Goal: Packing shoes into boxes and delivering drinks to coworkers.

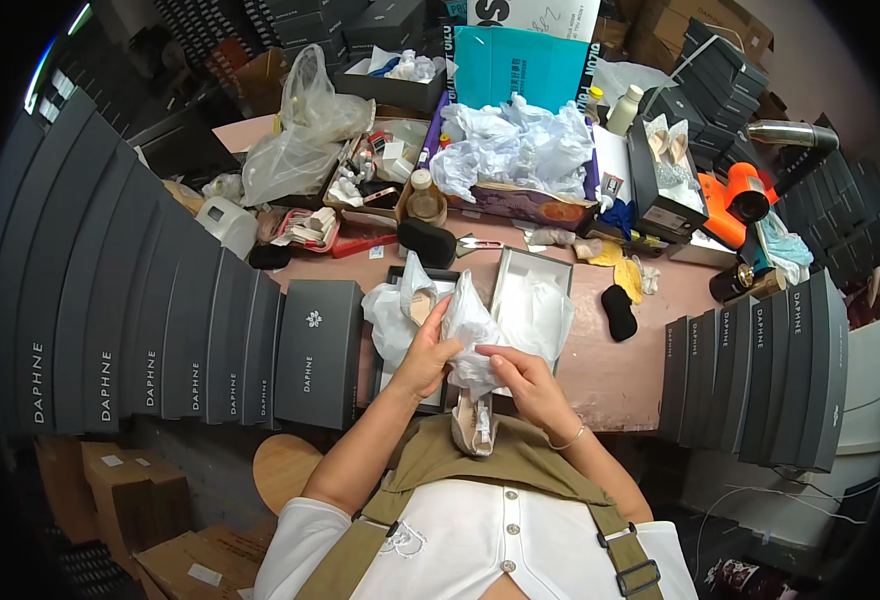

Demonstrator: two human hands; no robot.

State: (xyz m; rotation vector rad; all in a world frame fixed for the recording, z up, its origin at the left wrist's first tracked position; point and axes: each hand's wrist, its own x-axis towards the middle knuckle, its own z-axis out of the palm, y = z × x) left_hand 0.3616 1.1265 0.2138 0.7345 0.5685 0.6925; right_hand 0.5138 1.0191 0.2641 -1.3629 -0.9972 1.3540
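My left hand [428, 357] is closed around a shoe [474, 428] wrapped in white tissue paper [472, 325]; its strapped end sticks out of the paper toward my apron. With the fingers of my right hand [532, 385] I pinch the same paper from the right side. Just left of it, a second pale shoe [421, 306] lies partly covered by tissue in an open dark shoebox [368, 376]. To the right lies an open grey box part [567, 268] with white tissue spread inside. My hands hide the shoe's middle.
Dark shoeboxes [318, 350] stand in a long row on the left, and another row [750, 375] lines the right edge. Behind are a carton of crumpled tissue [520, 150], a box with glittery shoes [672, 165], an orange heat gun [728, 205] and a black oval pad [618, 312].
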